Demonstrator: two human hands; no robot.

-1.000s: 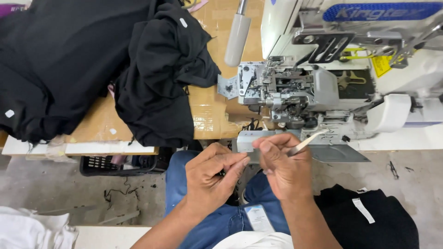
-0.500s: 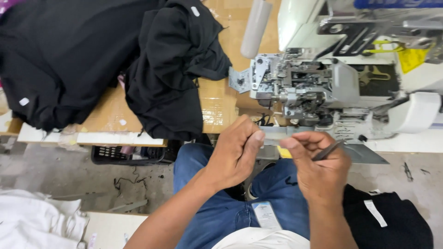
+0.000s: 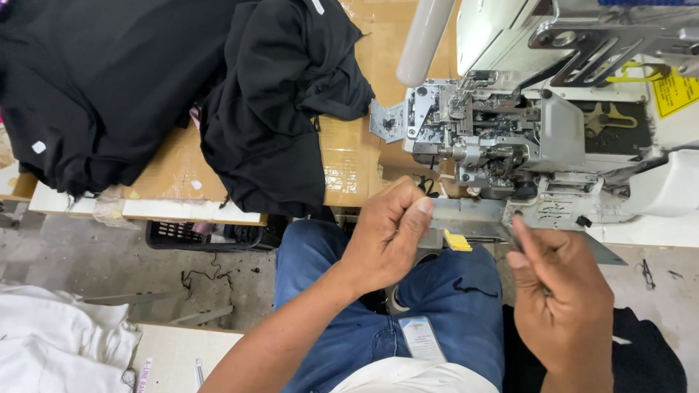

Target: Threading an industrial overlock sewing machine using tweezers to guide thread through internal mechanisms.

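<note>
Two hands raised in front of an industrial sewing machine, seen from above by the person seated at it.

The left hand [image 3: 386, 236] is curled nearly closed, thumb pressed against the bent fingers as if pinching something too fine to make out. The right hand [image 3: 561, 298] is loosely closed, fingers gathered and pointing up; whether it holds anything cannot be told. Both hover over the person's lap in blue jeans [image 3: 451, 298], just below the front edge of the sewing machine [image 3: 510, 138], whose grey metal working parts lie directly beyond the left hand's knuckles. A small yellow tag [image 3: 458, 241] sits between the hands. Farther left, black garments [image 3: 145, 94] are heaped on the cardboard-covered counter [image 3: 349, 156]. White cloth [image 3: 51, 338] lies on the floor at lower left.
</note>
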